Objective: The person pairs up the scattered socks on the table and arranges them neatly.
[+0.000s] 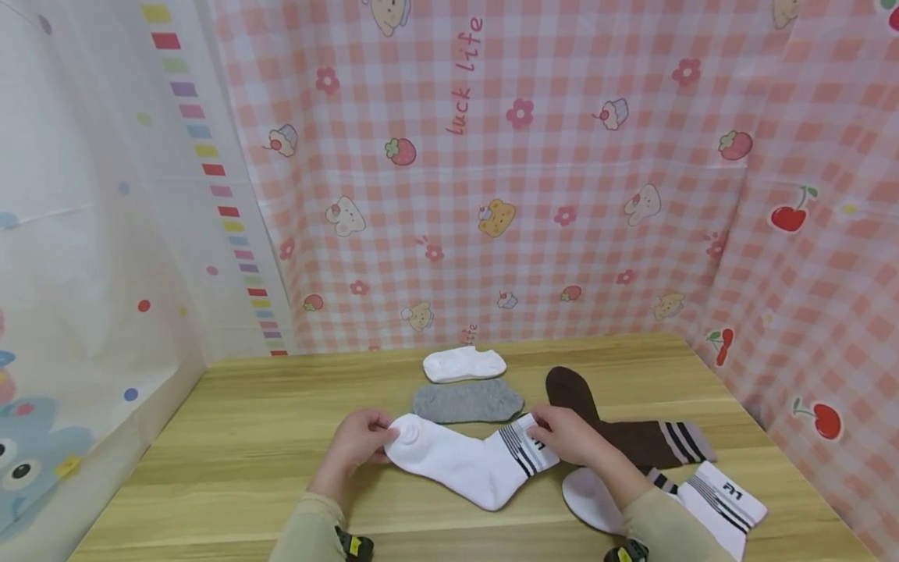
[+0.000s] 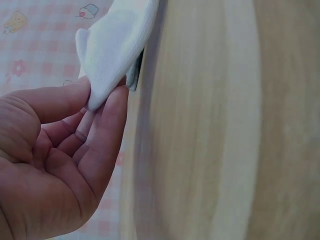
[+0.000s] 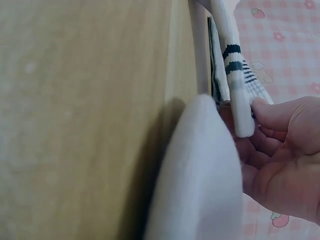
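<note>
A white sock [image 1: 456,460] with black stripes at its cuff is stretched between both hands, in front of a grey sock [image 1: 467,401]. The left hand [image 1: 360,443] pinches its toe end; in the left wrist view, thumb and forefinger of the left hand [image 2: 65,150] hold the white toe [image 2: 112,55]. At the cuff, the right hand [image 1: 572,437] grips beside the black logo. The right wrist view shows the right hand [image 3: 285,150] pinching the striped cuff [image 3: 241,107] between thumb and fingers.
Behind the grey sock lies a white low sock [image 1: 463,364]. On the right are a dark brown sock [image 1: 632,443] with striped cuff and another white sock [image 1: 726,499], partly beneath the right forearm. The wooden table [image 1: 239,468] meets patterned curtains behind and at both sides.
</note>
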`<state>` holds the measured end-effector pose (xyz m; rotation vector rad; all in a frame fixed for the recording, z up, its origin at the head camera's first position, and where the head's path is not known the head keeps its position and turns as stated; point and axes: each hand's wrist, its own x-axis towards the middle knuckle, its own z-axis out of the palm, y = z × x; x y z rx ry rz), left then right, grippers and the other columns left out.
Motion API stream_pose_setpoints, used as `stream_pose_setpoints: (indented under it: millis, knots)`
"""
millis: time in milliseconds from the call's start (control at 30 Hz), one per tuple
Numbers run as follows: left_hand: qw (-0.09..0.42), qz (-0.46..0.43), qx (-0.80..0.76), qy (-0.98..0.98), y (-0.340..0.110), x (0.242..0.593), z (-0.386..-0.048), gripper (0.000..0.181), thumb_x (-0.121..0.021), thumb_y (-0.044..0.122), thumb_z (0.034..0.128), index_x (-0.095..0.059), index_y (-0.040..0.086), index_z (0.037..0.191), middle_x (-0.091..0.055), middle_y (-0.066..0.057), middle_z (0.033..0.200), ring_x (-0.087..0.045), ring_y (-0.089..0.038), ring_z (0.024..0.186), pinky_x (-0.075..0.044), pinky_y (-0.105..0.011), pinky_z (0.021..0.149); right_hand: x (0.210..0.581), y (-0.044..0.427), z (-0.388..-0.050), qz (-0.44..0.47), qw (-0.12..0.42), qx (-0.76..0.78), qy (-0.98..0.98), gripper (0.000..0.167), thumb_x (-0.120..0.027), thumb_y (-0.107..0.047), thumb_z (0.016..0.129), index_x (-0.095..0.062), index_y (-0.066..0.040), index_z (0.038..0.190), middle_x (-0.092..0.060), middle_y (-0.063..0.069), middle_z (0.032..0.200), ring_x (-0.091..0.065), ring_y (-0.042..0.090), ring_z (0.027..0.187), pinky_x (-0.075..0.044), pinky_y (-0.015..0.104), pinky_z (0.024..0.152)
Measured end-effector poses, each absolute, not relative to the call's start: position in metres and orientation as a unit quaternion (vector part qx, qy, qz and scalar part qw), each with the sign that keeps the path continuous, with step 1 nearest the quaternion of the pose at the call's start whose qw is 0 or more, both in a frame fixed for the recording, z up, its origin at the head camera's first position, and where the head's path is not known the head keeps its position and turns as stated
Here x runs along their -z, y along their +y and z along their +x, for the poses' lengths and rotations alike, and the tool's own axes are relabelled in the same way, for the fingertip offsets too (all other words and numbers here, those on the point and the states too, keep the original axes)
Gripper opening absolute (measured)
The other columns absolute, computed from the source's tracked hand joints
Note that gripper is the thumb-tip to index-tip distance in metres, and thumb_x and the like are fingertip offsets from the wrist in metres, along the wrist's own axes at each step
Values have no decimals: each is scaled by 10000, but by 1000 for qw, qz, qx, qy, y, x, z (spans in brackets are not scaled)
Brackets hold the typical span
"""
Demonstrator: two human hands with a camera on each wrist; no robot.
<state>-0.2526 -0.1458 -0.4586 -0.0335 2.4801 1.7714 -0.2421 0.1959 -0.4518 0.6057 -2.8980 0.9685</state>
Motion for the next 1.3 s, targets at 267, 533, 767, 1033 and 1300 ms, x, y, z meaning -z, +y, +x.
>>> stream_pose_setpoints:
  millis: [267,533,767,1033,1300]
  knots:
    - [53,-8,-545,837,-150,455,-254,62,-672,-74,867,-612,-83,855,-598,-107,759,-595,-181,601,-585,-354,558,451,188,-247,197,5,-282,-939,255,-671,-91,928,-488,-121,753,-400,-44,647,-401,109,612,-339,268,569]
    - [58,1,-514,856,-154,454,-260,80,-679,-71,861,-603,-70,837,-577,-108,759,-599,-184,601,-589,-363,563,450,183,-252,219,10,-240,-946,295,-671,-98,928,-460,-132,724,-394,-49,630,-393,111,597,-331,271,568]
    - [65,-1,-496,866,-154,452,-261,85,-682,-67,861,-598,-69,846,-581,-115,775,-603,-188,612,-589,-360,574,446,181,-250,202,11,-211,-956,239,-696,-109,911,-526,-136,747,-473,-44,661,-436,131,633,-385,311,609]
    - [58,-1,-486,872,-152,453,-262,99,-694,-53,854,-600,-59,822,-571,-101,755,-601,-173,595,-585,-346,556,444,188,-249,202,16,-192,-960,147,-697,-128,915,-628,-138,785,-561,-58,719,-481,109,666,-437,332,661]
    - [58,-5,-481,875,-152,454,-263,104,-695,-50,854,-599,-53,813,-568,-103,755,-598,-172,590,-584,-344,553,444,207,-252,180,23,-179,-967,74,-700,-124,912,-677,-134,842,-627,-57,784,-542,115,707,-479,365,707]
